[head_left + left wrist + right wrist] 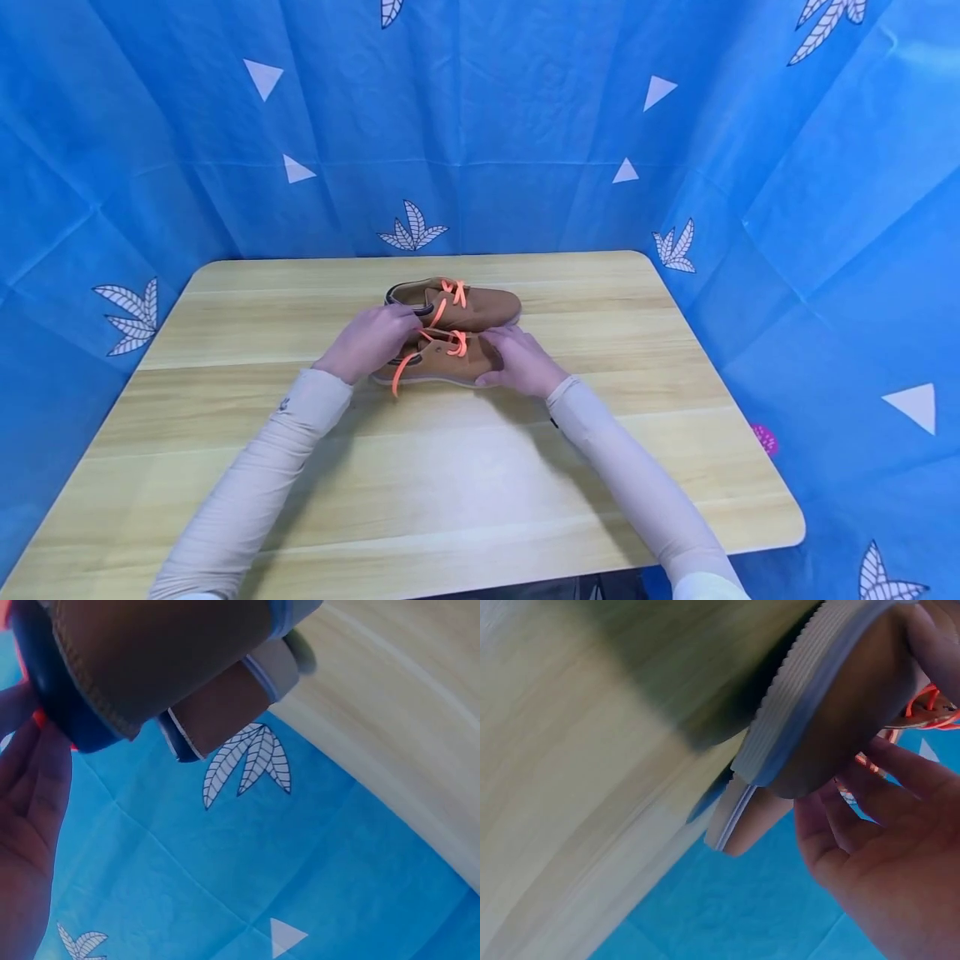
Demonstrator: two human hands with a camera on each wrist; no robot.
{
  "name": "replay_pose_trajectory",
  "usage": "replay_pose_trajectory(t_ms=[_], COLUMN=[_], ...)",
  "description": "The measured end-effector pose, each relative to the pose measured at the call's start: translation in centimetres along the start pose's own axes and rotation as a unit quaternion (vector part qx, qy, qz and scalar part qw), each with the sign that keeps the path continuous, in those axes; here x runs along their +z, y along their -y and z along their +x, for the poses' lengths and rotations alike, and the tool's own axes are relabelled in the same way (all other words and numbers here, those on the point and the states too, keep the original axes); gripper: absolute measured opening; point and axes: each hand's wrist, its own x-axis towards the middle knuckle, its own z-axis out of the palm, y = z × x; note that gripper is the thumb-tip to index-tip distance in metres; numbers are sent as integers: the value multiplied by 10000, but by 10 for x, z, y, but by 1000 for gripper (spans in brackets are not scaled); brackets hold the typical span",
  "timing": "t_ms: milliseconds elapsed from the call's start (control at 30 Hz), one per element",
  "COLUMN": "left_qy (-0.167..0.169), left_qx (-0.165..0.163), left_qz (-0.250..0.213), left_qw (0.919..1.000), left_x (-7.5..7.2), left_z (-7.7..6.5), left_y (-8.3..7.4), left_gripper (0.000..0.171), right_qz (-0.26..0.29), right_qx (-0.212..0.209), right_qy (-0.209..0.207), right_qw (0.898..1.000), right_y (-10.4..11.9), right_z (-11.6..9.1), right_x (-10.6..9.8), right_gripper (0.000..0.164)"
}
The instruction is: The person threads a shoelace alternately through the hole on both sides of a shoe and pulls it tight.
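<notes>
Two brown shoes with bright orange laces lie side by side, toes to the right, in the head view. At the toe of the near shoe point(446, 364) is my right hand point(527, 363); its thumb lies on the near side and its fingers reach over the far side. My left hand point(375, 340) is at that shoe's heel, fingertips at the dark-lined collar point(56, 682); the left wrist view cuts off part of this hold. One orange lace end point(400, 375) hangs down the near side. Just behind stands the far shoe point(491, 307), touched by neither hand as far as I see.
The shoes are toward the back of a light wooden table point(465, 483) with rounded corners. A blue curtain point(480, 125) with white leaves and triangles hangs behind and at both sides. The table's back edge runs close behind the far shoe.
</notes>
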Motion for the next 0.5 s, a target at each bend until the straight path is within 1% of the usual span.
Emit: replay_pose_trajectory(t_ms=[100,200,300,367,433,467,500], left_qy=[-45,-30,-34,-116,-277,-385,-523], left_qx=[-117,-289,-354,-418,-575,-702,-863], left_qz=[60,155,165,-50,-464,-767,-1136], left_qw=[9999,9995,9992,9990,9969,9938,9884], left_x=[1,2,3,4,5,5,6], left_z=[-2,-4,-6,-6,-5,-4,-3], left_y=[2,5,7,7,8,9,9], left_gripper=[14,16,15,13,12,12,13], right_qz=[-46,-35,24,49,66,64,66], right_qx=[55,21,11,21,32,36,42], right_qy=[-18,-48,-51,-40,-39,-42,-40], right_qw=[10000,10000,10000,10000,10000,10000,10000], right_y=[-1,-2,-2,-3,-4,-4,-5], right_z=[1,1,2,2,2,3,3], right_x=[1,0,0,0,0,0,0], right_gripper=[89,85,81,81,82,82,82])
